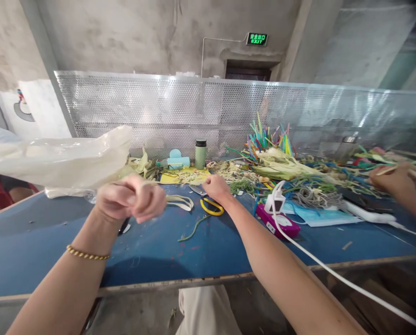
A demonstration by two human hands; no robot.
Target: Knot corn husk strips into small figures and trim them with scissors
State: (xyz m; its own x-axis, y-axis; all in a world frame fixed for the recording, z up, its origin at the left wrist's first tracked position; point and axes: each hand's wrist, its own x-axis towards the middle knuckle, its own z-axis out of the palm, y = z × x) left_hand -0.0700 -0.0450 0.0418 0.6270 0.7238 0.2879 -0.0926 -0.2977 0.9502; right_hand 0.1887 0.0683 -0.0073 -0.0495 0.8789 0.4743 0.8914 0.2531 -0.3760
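My left hand [131, 199] hovers above the blue table [36, 242], fingers curled into a loose fist, smeared by motion; a dark thing shows just under it, and I cannot make out whether the hand holds it. My right hand [215, 187] reaches forward with fingers closed near the blades of the yellow-handled scissors [211, 207], which lie on the table. A pale husk loop [180, 202] lies between the two hands. A thin green strip [193, 228] rests in front of the scissors.
A plastic bag [61, 158] lies at the left. A green flask [200, 154], a heap of coloured strips and husks [281, 167], a pink device [278, 221] with white cable, and a face mask [319, 217] fill the back and right. Another person's hand [396, 180] works at the right.
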